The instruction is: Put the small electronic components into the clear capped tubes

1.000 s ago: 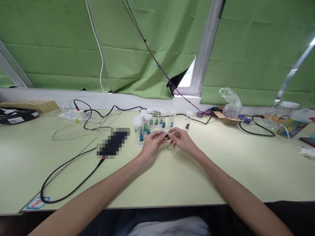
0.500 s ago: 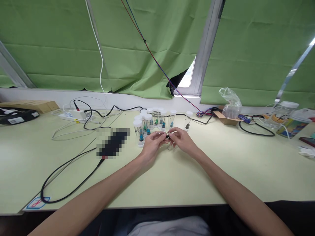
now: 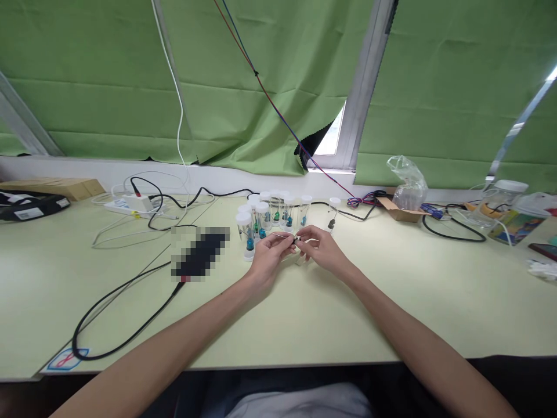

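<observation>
A small dark piece with a thin metal rod [image 3: 286, 236] lies between my two hands, just in front of a group of clear tubes. My left hand [image 3: 270, 255] pinches it between thumb and fingertips, with the rod pointing left over the hand. From the right, the closed fingertips of my right hand [image 3: 319, 247] meet its dark end. Its exact kind is too small to tell. Several white-capped clear tubes [image 3: 244, 229] stand upright behind my left hand, with blue, green and dark pieces inside. One more tube [image 3: 334, 212] with a dark piece stands behind my right hand.
Left of the hands lies a pixelated dark object [image 3: 200, 252] with a black cable [image 3: 130, 307] looping forward. A power strip [image 3: 134, 204] and cables sit at the back left. At the back right are an open cardboard box [image 3: 402, 213] with a plastic bag and a clear jar [image 3: 491, 206].
The fingers of my right hand have shifted slightly at the dark end of the piece. My left hand keeps its pinch, and the tubes stand where they were.
</observation>
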Available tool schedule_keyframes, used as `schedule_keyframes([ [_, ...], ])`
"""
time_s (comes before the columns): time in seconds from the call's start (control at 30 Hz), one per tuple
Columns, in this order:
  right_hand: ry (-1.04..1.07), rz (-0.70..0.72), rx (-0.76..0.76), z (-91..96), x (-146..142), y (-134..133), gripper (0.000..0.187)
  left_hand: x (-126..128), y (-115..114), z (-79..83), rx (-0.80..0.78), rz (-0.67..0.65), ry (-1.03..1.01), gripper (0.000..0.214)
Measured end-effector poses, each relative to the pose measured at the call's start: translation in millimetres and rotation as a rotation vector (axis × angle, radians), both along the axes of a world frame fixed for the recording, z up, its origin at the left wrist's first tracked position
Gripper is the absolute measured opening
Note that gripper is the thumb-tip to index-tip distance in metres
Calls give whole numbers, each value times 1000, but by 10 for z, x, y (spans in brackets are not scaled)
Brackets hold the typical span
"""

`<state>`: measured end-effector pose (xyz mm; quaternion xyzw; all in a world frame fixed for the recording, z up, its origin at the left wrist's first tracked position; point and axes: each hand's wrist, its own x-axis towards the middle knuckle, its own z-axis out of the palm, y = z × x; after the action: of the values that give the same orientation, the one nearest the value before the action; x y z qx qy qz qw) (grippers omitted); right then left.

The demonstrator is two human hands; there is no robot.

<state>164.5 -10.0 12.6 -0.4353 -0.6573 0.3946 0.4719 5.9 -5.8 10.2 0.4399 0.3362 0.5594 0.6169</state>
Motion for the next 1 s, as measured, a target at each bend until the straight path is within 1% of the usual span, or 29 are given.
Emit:
schedule_keyframes([
  [0.17, 1, 7, -3, 0, -4, 5, 29, 0, -11, -11, 21, -22, 3, 26],
  [0.37, 20, 25, -40, -50, 0, 51, 32, 8, -16, -29, 42, -55, 7, 25],
  [0.67, 3, 5, -7, -12, 2, 3, 31, 2, -6, -16, 4, -4, 8, 28],
  [1.0, 0, 17, -10, -10, -3, 13, 29, 8, -10, -21, 37, -33, 0, 26],
])
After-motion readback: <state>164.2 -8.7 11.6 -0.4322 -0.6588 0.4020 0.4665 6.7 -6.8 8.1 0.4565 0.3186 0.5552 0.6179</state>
